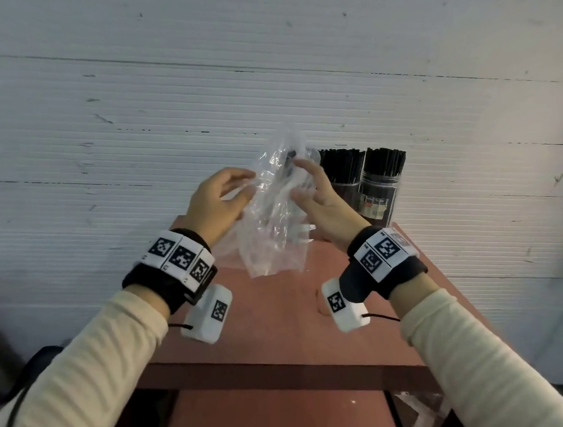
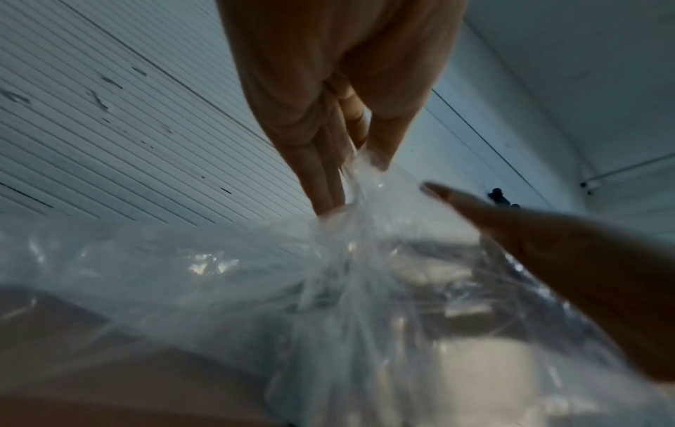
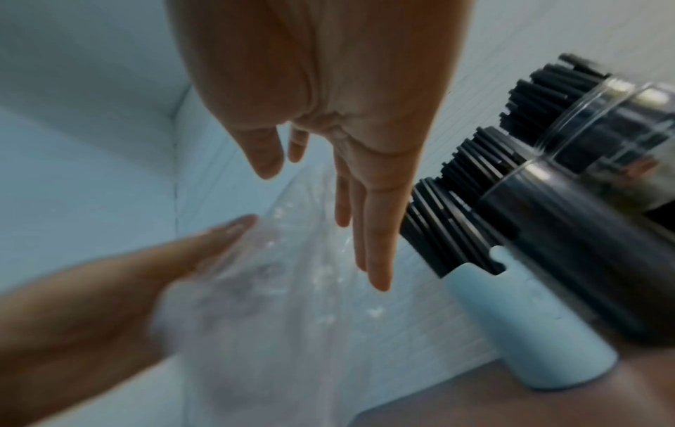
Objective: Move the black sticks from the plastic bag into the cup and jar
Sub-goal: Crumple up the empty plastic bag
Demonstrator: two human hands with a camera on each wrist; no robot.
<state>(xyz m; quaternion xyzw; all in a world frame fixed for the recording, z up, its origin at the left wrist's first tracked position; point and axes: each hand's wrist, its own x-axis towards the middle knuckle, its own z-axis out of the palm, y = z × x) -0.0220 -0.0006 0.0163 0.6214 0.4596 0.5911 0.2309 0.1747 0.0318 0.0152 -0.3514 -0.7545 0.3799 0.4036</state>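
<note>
A crumpled clear plastic bag (image 1: 272,235) hangs above the red table (image 1: 283,316), held up between both hands. My left hand (image 1: 248,185) pinches its left side between thumb and fingers (image 2: 321,173). My right hand (image 1: 299,180) lies against the bag's right side with straight, spread fingers (image 3: 376,260). The bag looks nearly empty; a small dark shape shows through near its top. Black sticks (image 1: 342,162) stand packed upright in a clear jar (image 1: 379,190) and a neighbouring container at the back right. In the right wrist view, a light blue cup (image 3: 529,332) also holds black sticks (image 3: 449,231).
A white ribbed wall (image 1: 192,84) rises directly behind the table. The jars stand against it, just right of my right hand. The table's front edge (image 1: 281,368) lies below my wrists, with a lower red shelf beneath it.
</note>
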